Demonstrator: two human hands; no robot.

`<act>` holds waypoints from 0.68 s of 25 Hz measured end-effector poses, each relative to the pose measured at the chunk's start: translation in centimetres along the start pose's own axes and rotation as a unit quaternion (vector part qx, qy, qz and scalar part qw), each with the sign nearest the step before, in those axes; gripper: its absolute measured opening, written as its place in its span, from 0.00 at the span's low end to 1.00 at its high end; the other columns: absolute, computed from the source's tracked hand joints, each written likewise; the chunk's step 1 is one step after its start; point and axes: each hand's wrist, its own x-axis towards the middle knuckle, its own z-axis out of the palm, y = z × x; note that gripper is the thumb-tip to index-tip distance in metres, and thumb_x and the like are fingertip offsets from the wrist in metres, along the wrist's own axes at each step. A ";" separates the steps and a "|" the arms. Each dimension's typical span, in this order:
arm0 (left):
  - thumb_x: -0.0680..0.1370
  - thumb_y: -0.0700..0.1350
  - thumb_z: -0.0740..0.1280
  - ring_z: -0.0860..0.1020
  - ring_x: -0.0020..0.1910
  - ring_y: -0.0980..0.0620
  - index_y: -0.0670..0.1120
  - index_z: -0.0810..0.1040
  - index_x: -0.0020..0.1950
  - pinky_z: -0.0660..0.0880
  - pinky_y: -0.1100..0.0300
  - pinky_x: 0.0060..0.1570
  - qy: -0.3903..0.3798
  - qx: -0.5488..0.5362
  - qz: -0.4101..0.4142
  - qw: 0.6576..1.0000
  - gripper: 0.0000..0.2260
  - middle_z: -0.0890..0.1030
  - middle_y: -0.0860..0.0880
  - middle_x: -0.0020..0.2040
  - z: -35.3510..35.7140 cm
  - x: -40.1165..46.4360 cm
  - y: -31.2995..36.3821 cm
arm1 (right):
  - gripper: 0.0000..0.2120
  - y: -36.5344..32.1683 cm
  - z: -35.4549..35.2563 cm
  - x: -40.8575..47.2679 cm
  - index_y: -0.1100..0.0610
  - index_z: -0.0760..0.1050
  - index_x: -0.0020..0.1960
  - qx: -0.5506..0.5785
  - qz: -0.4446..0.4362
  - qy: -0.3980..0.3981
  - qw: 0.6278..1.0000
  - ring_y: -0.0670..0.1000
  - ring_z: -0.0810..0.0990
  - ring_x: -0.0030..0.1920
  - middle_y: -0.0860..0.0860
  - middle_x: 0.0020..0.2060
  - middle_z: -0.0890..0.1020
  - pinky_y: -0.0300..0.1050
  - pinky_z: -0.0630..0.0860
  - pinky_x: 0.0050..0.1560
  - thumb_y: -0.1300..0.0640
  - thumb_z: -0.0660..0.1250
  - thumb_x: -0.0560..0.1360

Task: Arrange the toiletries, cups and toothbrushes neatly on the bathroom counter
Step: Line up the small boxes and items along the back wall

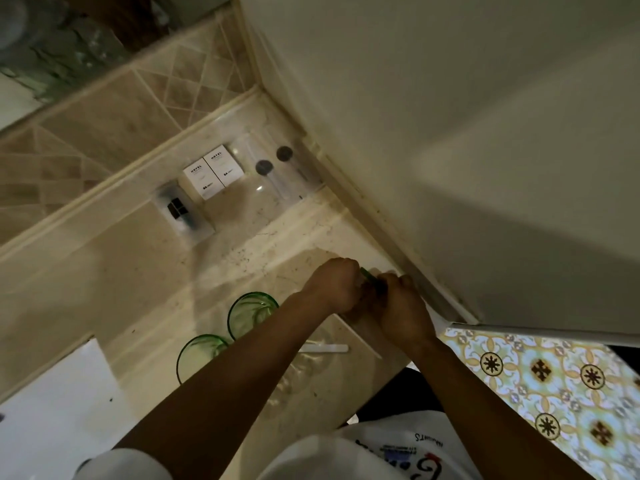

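Both hands meet near the counter's right edge by the wall. My left hand [334, 284] and my right hand [401, 306] are curled together around a small green object [367, 274], mostly hidden between them. Two green glass cups [251, 313] [197, 355] stand below my left forearm. A white toothbrush handle [325, 348] lies beside a clear glass [301, 368]. At the back sit two white hotel boxes [213, 171], two black-capped clear bottles [273, 159] and a clear packet with a black item [181, 211].
The beige marble counter [104, 278] meets a tiled backsplash [114, 119] at the back and a cream wall [450, 133] on the right. A white sink [55, 403] lies at lower left. Patterned floor tiles [554, 382] show at the right.
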 end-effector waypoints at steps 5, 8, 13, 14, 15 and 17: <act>0.78 0.47 0.67 0.79 0.57 0.43 0.42 0.77 0.65 0.74 0.57 0.50 0.044 -0.057 -0.003 0.997 0.17 0.82 0.42 0.58 -0.9 0.1 -0.5 | 0.10 -0.9 -0.4 0.9 0.57 0.78 0.56 0.069 -0.012 0.027 0.997 0.53 0.79 0.48 0.49 0.46 0.79 0.45 0.74 0.48 0.57 0.66 0.76; 0.78 0.46 0.66 0.77 0.61 0.43 0.42 0.76 0.67 0.69 0.60 0.50 0.079 -0.077 -0.018 0.994 0.18 0.80 0.42 0.62 -2.2 0.1 -1.4 | 0.06 -2.6 -0.9 1.7 0.57 0.78 0.53 0.192 0.045 0.027 0.980 0.52 0.80 0.44 0.50 0.43 0.82 0.47 0.77 0.49 0.58 0.68 0.76; 0.78 0.42 0.65 0.78 0.55 0.45 0.44 0.80 0.64 0.69 0.60 0.47 0.149 -0.106 -0.029 0.983 0.15 0.80 0.43 0.57 -5.2 -0.4 -4.3 | 0.07 -6.6 -0.9 4.3 0.60 0.76 0.51 0.321 0.067 0.003 0.945 0.52 0.84 0.38 0.53 0.37 0.83 0.54 0.83 0.45 0.61 0.70 0.74; 0.79 0.43 0.65 0.79 0.54 0.45 0.45 0.80 0.64 0.69 0.60 0.47 0.159 -0.112 -0.033 0.980 0.14 0.79 0.44 0.56 -5.6 -0.6 -4.8 | 0.07 -7.5 -0.9 4.4 0.63 0.76 0.52 0.339 0.059 -0.006 0.939 0.48 0.83 0.34 0.53 0.35 0.82 0.47 0.82 0.37 0.64 0.69 0.75; 0.79 0.43 0.65 0.79 0.53 0.46 0.46 0.81 0.63 0.69 0.60 0.46 0.169 -0.120 -0.039 0.977 0.14 0.79 0.44 0.56 -6.2 -0.8 -5.5 | 0.06 -8.6 -1.0 4.6 0.65 0.75 0.51 0.354 0.053 -0.015 0.933 0.45 0.81 0.30 0.54 0.34 0.81 0.42 0.80 0.31 0.67 0.68 0.75; 0.79 0.45 0.65 0.79 0.53 0.46 0.47 0.81 0.63 0.73 0.58 0.49 0.194 -0.143 -0.055 0.969 0.13 0.80 0.45 0.56 -7.5 -1.6 -7.1 | 0.05 -10.7 -0.7 5.5 0.65 0.76 0.50 0.354 0.036 -0.017 0.935 0.46 0.80 0.29 0.56 0.34 0.82 0.42 0.78 0.33 0.66 0.70 0.74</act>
